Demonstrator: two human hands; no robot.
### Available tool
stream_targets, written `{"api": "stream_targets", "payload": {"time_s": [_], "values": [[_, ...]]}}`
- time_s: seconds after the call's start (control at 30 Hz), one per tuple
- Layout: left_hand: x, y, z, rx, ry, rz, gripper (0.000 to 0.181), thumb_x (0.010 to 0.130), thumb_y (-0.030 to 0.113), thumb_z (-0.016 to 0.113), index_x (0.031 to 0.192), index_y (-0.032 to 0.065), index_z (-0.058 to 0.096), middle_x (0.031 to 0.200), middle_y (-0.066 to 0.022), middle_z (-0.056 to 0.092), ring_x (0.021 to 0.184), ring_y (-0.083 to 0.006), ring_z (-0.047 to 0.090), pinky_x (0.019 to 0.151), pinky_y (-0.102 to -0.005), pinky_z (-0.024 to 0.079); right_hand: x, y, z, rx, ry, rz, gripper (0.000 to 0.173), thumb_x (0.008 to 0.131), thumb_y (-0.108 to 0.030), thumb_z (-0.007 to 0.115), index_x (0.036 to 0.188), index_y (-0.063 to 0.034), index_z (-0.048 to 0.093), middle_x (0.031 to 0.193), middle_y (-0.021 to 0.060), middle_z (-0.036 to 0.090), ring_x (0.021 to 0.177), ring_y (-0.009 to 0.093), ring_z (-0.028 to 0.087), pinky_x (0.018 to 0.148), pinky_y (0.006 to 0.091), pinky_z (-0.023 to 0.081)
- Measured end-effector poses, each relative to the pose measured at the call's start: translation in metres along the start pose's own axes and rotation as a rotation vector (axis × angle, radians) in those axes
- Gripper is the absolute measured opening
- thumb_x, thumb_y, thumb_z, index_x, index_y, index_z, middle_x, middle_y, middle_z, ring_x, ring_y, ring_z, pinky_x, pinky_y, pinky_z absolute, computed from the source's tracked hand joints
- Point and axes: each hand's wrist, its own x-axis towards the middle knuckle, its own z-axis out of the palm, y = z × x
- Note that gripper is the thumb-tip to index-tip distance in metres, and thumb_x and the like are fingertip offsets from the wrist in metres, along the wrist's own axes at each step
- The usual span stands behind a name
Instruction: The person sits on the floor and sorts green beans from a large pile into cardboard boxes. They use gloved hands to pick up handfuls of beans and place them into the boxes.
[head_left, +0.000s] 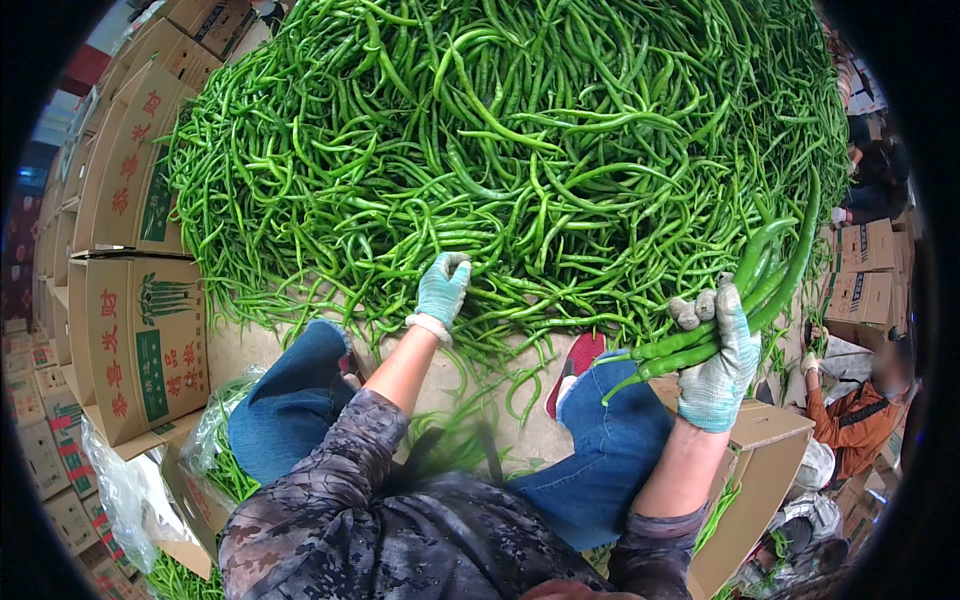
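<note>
A huge heap of long green chili peppers (480, 150) spreads over the floor before me. My right hand (720, 375), in a knitted glove with a pale green coating, grips a bunch of several long peppers (776, 281). Their thick ends rise above the hand and the stem ends stick out to its left. In a matching glove, my left hand (442, 292) touches or hovers at the near edge of the heap. Its fingers are curled; whether a pepper is between them I cannot tell.
Printed cardboard boxes (146, 345) stand at the left. Beside my left leg lies clear plastic film (124, 495) around a carton with peppers. An open carton (757, 480) sits by my right knee. At the right, a person in an orange jacket (855, 427) sits near stacked boxes (862, 300).
</note>
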Motion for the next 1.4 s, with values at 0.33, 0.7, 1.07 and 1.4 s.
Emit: {"api": "stream_targets", "payload": {"time_s": [0.33,0.7,1.07,1.4], "values": [[-0.001,0.046,0.102,0.064,-0.322,0.154,0.021,0.094,0.015,0.059,0.108,-0.0001,0.062,0.089,-0.0019,0.065,0.077,-0.008,0.057,0.07,-0.0236,0.047,-0.011,-0.007,-0.001,0.049,0.025,0.018,0.028,0.091,-0.017,0.065,0.112,-0.0024,0.053,0.072,0.0037,0.054,0.062,0.016,0.054,0.076,0.0386,0.053],[0.103,0.14,0.193,0.968,-0.175,0.416,0.033,0.086,0.033,0.065,0.109,0.0094,0.064,0.119,-0.016,0.059,0.109,-0.034,0.059,0.091,-0.0436,0.049,-0.034,-0.009,-0.008,-0.019,-0.053,0.033,0.029,0.093,-0.019,0.062,0.114,-0.0028,0.052,0.074,0.0048,0.055,0.064,0.018,0.055,0.079,0.042,0.051],[0.104,0.172,0.181,0.111,-0.12,0.798,0.02,0.083,0.011,0.064,0.102,0.0058,0.059,0.095,-0.0153,0.062,0.084,-0.033,0.062,0.076,-0.0388,0.05,-0.032,-0.015,-0.02,-0.023,-0.023,0.054,0.031,0.094,-0.02,0.06,0.117,-0.0013,0.05,0.076,0.0059,0.056,0.066,0.019,0.058,0.08,0.0428,0.051],[0.192,0.236,0.205,1.44,-0.514,1.145,0.033,0.089,0.012,0.055,0.119,0.0256,0.062,0.113,-0.0132,0.06,0.101,-0.0346,0.064,0.082,-0.0416,0.053,-0.035,-0.019,-0.015,-0.075,-0.053,0.14,0.036,0.092,-0.021,0.064,0.116,0.0013,0.049,0.074,0.0079,0.058,0.068,0.021,0.06,0.079,0.0441,0.053]]}}
